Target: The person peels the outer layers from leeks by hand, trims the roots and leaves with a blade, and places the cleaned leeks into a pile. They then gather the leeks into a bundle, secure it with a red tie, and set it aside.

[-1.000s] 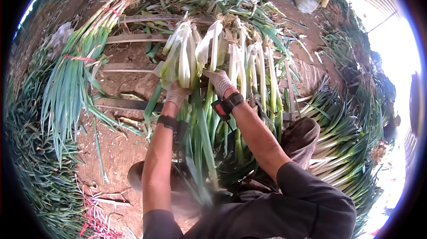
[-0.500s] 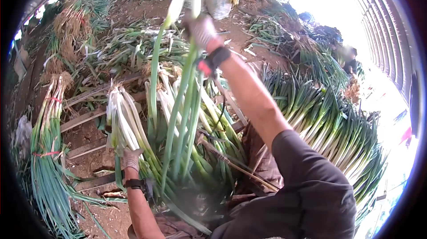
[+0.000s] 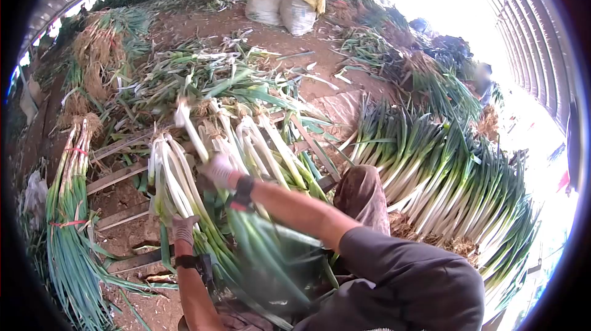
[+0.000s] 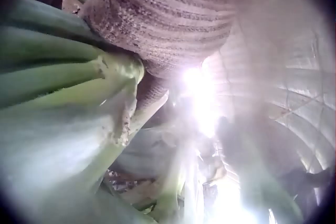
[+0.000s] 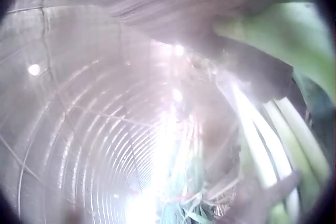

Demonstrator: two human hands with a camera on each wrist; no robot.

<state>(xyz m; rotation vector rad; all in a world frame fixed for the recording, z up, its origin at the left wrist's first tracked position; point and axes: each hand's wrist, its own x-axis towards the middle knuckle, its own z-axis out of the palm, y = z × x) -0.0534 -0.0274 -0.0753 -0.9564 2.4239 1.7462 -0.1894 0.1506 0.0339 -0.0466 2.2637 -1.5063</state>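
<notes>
On the left of the work pile, my left hand (image 3: pixel 183 226), in a striped knit glove, grips a bunch of long green onions (image 3: pixel 175 171) just below their white stems. The left wrist view shows the glove close against thick green leaves (image 4: pixel 58 71). My right hand (image 3: pixel 218 171), also gloved and blurred, holds a green onion (image 3: pixel 192 131) with its white root end pointing up and away. Blurred green leaves (image 3: pixel 265 251) trail below that hand toward my lap. More white-stemmed green onions (image 3: pixel 265 146) lie just right of it.
Slats (image 3: pixel 120 177) lie under the pile. A tied bundle (image 3: pixel 68 189) with red bands lies at the left. Many green onions (image 3: pixel 425 171) are laid in a row at the right. Loose trimmings (image 3: pixel 203 66) and filled sacks (image 3: pixel 298 11) are farther back.
Both hands were close together at the stems. My right hand then lifted green onions high and forward, and is now lower, nearer the left hand's bunch. The view has tilted up.
</notes>
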